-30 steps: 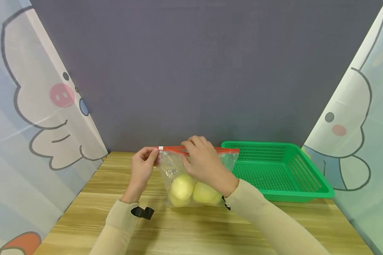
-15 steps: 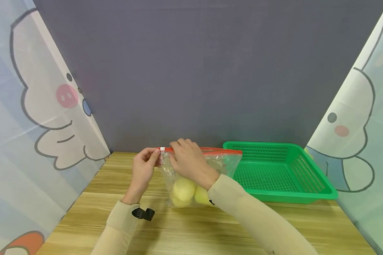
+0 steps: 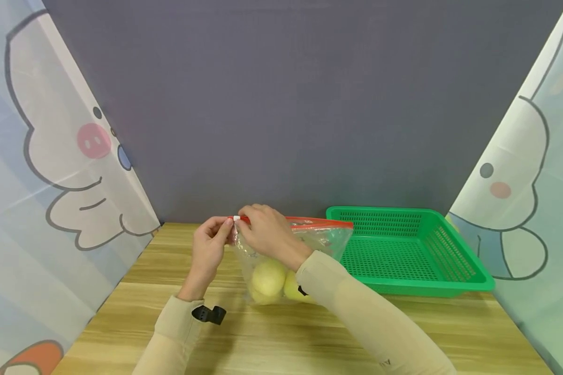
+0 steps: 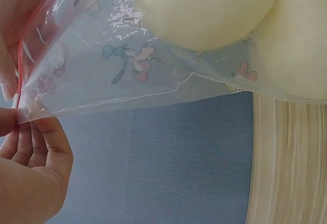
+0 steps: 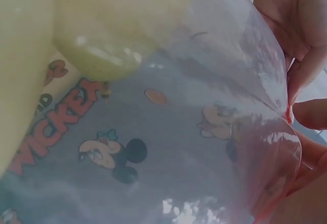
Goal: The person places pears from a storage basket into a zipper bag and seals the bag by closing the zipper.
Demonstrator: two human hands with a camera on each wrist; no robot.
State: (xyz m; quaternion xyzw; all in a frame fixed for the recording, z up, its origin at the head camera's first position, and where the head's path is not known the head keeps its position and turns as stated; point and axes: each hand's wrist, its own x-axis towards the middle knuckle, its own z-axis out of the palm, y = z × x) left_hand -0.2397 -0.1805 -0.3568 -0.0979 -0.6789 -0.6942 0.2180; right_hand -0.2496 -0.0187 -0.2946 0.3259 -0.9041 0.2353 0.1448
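Observation:
A clear slider zip bag [image 3: 326, 237] with a red strip and cartoon prints stands upright on the table. Large round pale yellow fruits [image 3: 268, 278] fill its bottom. With thumb and fingers, my left hand [image 3: 208, 247] pinches the top left corner, just beside the white slider [image 3: 236, 218]. My right hand [image 3: 266, 232] grips the red strip immediately right of the slider, its thumb in front. In the left wrist view the left hand's lower fingers [image 4: 38, 142] are curled behind the corner. The right forearm covers part of the fruits in the head view.
A green perforated basket [image 3: 450, 286] stands at the right, behind and beside the bag. The wooden table [image 3: 262, 344] ends at a dark grey cloth [image 3: 281, 104], with printed curtains on both sides.
My right hand has moved left along the red strip, from its middle to right beside the slider. The left hand keeps its pinch on the corner.

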